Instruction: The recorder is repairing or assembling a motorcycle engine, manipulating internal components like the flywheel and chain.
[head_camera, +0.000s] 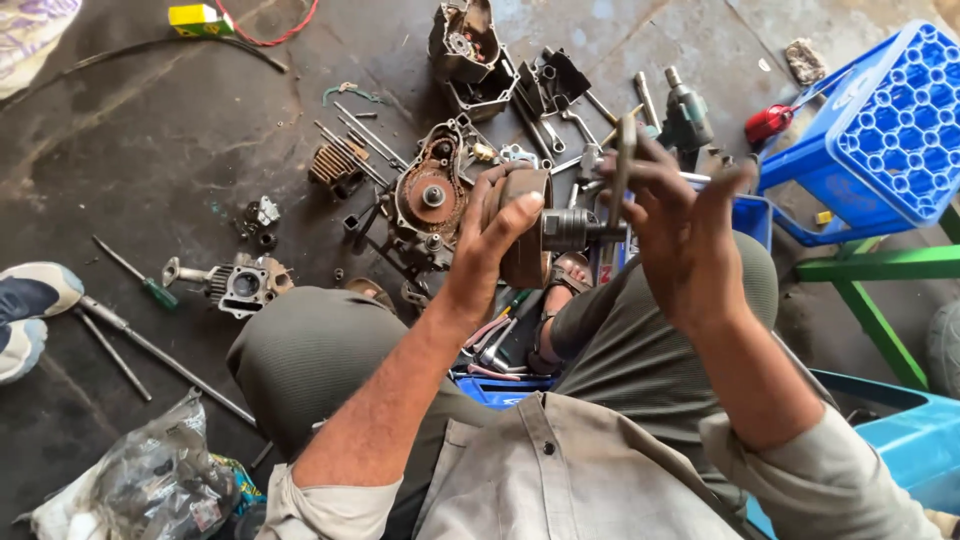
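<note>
My left hand (495, 235) grips a round, rusty brown metal engine part (527, 262) held up in front of me. A dark socket (570, 229) sits on its centre. My right hand (680, 225) holds the metal wrench handle (624, 165) that stands upright from that socket. Both hands hover above my knees, over a dismantled engine case (430, 195) on the floor.
Engine parts and tools lie scattered on the dark oily floor: a cylinder (243, 285), a finned part (335, 165), rods (360, 135), a screwdriver (135, 275), a power tool (685, 115). A blue crate (890, 130) stands right, a plastic bag (150, 480) lower left, someone's shoe (30, 300) left.
</note>
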